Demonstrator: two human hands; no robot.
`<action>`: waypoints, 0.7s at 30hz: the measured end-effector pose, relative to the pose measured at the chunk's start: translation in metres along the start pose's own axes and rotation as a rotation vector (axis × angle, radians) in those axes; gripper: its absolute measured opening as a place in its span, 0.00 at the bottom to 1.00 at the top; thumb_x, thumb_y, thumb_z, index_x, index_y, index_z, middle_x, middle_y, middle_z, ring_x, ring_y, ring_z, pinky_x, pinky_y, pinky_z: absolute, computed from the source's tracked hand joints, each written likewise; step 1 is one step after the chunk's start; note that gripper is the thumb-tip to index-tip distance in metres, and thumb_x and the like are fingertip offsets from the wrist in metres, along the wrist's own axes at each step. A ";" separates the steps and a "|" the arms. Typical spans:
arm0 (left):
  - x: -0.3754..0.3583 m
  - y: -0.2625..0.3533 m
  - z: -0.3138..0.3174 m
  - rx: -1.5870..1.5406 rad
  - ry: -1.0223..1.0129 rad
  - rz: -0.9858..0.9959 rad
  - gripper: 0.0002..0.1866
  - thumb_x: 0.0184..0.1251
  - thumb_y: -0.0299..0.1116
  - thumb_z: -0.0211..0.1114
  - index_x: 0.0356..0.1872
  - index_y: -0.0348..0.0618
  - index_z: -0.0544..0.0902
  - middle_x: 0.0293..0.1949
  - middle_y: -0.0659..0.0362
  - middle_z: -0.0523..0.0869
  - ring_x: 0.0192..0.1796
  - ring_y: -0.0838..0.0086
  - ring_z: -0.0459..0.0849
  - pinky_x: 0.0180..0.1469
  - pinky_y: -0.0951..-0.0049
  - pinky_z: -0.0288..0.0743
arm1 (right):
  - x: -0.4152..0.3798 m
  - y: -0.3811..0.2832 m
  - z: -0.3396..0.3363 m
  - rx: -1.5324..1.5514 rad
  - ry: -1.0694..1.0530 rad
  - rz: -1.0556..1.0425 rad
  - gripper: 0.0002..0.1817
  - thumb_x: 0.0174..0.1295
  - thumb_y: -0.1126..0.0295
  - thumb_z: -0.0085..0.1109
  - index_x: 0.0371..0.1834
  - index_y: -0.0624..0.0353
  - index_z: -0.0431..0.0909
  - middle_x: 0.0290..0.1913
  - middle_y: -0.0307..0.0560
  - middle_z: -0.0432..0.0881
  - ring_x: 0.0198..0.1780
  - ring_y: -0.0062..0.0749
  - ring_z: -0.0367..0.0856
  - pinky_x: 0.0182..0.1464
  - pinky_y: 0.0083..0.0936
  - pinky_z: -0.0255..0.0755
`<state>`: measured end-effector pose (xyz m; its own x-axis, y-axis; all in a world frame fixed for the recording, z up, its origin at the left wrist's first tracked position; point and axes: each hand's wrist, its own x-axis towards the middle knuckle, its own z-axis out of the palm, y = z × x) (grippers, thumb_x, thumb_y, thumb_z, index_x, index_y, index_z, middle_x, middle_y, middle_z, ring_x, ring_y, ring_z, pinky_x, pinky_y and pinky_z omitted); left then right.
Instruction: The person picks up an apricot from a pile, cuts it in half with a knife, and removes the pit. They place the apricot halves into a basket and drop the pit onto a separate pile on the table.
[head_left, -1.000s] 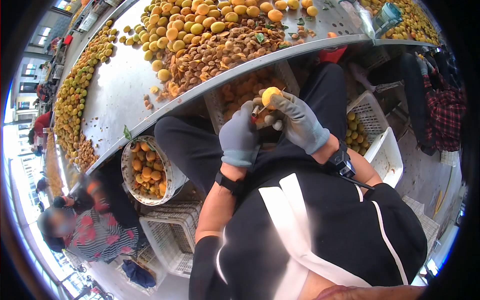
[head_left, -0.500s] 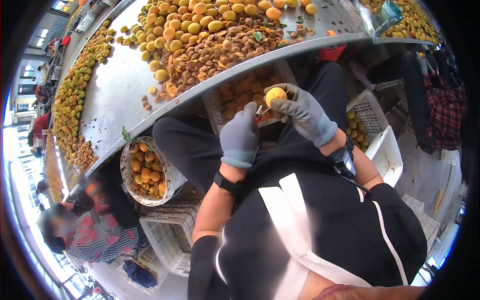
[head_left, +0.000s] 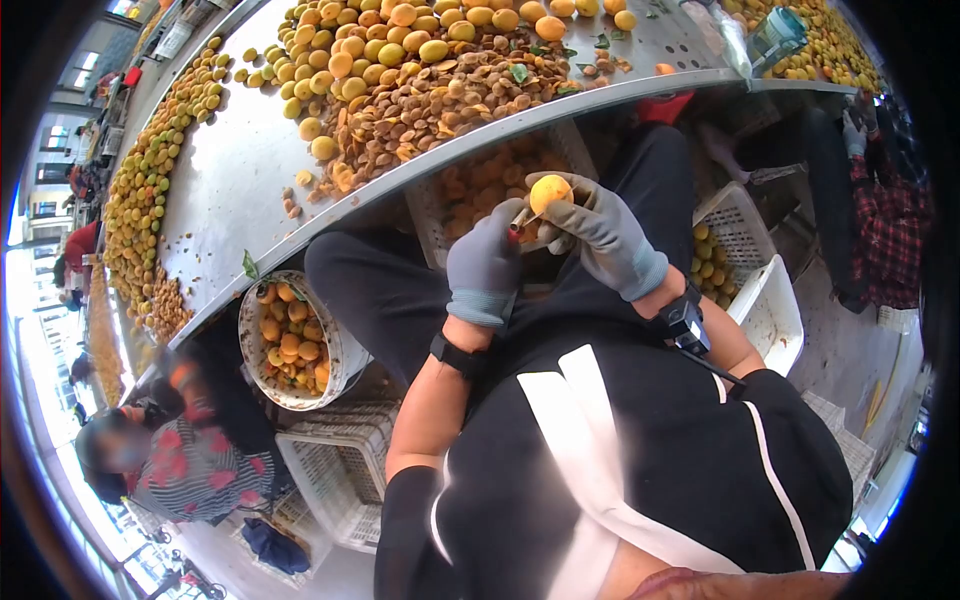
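Hands [head_left: 482,262] [head_left: 608,240]: one fruit [head_left: 551,194], one tool [head_left: 518,226]

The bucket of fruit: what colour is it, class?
The bucket is white with dark smudges, shown best in the head view.

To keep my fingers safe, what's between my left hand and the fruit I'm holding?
The metal tip of a small tool, held in your left hand, points toward the yellow fruit in your right hand, as the head view shows.
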<state>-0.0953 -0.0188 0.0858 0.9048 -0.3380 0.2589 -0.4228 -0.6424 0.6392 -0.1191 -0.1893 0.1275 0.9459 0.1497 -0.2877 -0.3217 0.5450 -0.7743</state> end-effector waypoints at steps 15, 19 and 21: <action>-0.008 -0.012 0.003 -0.469 -0.363 -0.232 0.16 0.60 0.23 0.64 0.51 0.43 0.80 0.38 0.55 0.87 0.40 0.69 0.85 0.45 0.73 0.76 | 0.011 0.001 -0.013 0.113 -0.084 0.075 0.28 0.60 0.78 0.52 0.66 0.64 0.62 0.52 0.53 0.78 0.34 0.24 0.81 0.35 0.18 0.80; -0.011 -0.004 -0.018 -0.733 -0.309 -0.254 0.18 0.60 0.23 0.63 0.54 0.42 0.80 0.40 0.56 0.87 0.39 0.71 0.85 0.43 0.73 0.76 | 0.014 0.010 -0.021 -0.062 0.033 0.000 0.24 0.62 0.74 0.55 0.62 0.60 0.66 0.45 0.44 0.77 0.37 0.21 0.80 0.41 0.18 0.78; -0.009 0.002 -0.027 -0.781 -0.355 -0.307 0.19 0.62 0.23 0.62 0.56 0.42 0.79 0.42 0.60 0.86 0.42 0.77 0.82 0.46 0.76 0.75 | 0.015 0.009 -0.026 -0.163 0.022 0.019 0.22 0.65 0.71 0.53 0.62 0.59 0.67 0.47 0.42 0.77 0.42 0.22 0.80 0.45 0.19 0.78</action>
<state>-0.1026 0.0016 0.1041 0.8490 -0.5039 -0.1588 0.1050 -0.1337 0.9854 -0.1093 -0.2038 0.1018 0.9391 0.1397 -0.3141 -0.3437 0.4006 -0.8494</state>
